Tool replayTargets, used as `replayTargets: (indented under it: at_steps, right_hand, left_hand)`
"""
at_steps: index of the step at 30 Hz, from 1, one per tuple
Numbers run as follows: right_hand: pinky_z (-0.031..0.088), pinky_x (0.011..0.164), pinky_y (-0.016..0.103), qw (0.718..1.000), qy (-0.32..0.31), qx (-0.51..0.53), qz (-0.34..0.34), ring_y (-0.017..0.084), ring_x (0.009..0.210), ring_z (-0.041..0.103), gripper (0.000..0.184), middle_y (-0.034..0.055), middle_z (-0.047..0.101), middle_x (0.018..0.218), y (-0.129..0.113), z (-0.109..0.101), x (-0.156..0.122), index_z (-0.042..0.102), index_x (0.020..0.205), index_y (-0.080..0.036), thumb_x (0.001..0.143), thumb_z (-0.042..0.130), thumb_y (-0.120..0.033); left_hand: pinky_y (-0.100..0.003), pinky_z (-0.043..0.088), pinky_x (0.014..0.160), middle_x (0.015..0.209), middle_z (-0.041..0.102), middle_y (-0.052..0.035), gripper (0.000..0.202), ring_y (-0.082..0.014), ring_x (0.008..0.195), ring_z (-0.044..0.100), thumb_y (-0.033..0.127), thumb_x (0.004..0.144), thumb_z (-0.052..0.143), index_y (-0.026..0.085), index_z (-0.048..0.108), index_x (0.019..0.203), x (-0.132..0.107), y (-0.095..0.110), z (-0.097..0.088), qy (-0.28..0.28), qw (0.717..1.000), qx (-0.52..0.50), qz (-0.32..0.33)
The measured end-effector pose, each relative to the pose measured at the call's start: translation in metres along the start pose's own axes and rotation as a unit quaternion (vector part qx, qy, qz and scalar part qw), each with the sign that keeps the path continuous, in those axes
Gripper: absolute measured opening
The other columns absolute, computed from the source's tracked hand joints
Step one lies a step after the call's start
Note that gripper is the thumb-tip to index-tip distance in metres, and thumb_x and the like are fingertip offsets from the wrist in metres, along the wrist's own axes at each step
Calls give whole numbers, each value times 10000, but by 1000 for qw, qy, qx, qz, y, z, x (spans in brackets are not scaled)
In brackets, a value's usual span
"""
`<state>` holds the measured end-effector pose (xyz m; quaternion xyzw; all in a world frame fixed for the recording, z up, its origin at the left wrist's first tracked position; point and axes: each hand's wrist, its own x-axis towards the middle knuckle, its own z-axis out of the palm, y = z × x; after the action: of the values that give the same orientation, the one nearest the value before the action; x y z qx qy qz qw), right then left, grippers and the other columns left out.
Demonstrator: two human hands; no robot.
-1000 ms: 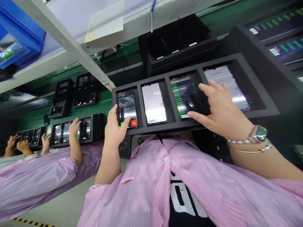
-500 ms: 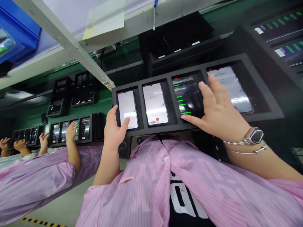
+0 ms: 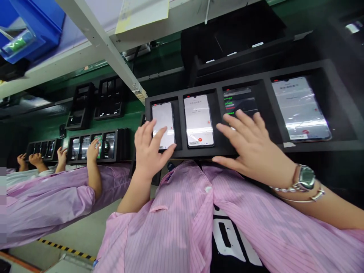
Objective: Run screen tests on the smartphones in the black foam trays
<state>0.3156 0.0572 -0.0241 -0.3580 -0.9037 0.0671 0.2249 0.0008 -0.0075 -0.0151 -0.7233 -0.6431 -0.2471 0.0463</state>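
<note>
Before me lies a black tray (image 3: 179, 151) with several smartphones, each in its own compartment. My left hand (image 3: 150, 149) is open over the lower part of the leftmost smartphone (image 3: 163, 117), which has a white screen. The second smartphone (image 3: 198, 117), also white with a red round button, lies uncovered. Spread fingers of my right hand (image 3: 250, 148) hover over the third smartphone (image 3: 241, 99), whose dark screen shows green and red lines; its lower part is hidden. At the right end rests another white-screened smartphone (image 3: 301, 106). Whether any fingertip touches glass I cannot tell.
Behind the tray stand dark trays with white labels (image 3: 231, 54). A slanted white metal post (image 3: 105, 45) rises at the left. Co-workers' hands (image 3: 93, 150) are over a similar phone tray (image 3: 82, 162) farther left. A blue bin (image 3: 42, 26) sits on the upper shelf.
My right hand has moved from between the third and rightmost smartphones to over the third, uncovering the rightmost. My left hand's fingers now reach farther across the leftmost one. The view has shifted slightly.
</note>
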Motion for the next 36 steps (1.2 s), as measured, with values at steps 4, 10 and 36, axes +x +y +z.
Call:
replayTargets:
  at_steps: [4, 10, 36]
  right_hand:
    - [234, 1244, 748, 999, -32, -25, 1, 461, 1568, 278, 814, 255, 358, 1652, -19, 11, 6, 382, 1629, -92, 1059, 417, -672]
    - [202, 1242, 781, 999, -32, -15, 28, 491, 1579, 232, 819, 258, 291, 1682, -19, 7, 6, 303, 1675, -145, 1057, 412, -672]
    - [291, 1250, 659, 977, 101, -139, 128, 428, 1544, 343, 822, 186, 461, 1609, 33, 1, -47, 319, 1674, -208, 1021, 563, -645]
  left_hand:
    - [-527, 390, 1227, 1528, 604, -149, 480, -371, 1501, 466, 586, 953, 659, 239, 704, 1282, -6, 5, 5, -35, 998, 0, 59]
    - [-508, 427, 1190, 1481, 643, -151, 470, -369, 1457, 517, 568, 958, 638, 216, 707, 1262, -9, 5, 10, -26, 999, 8, 25]
    - [-467, 529, 1068, 1334, 721, -162, 435, -337, 1240, 678, 387, 896, 745, 187, 671, 1275, 1, -4, 15, 65, 994, 20, 83]
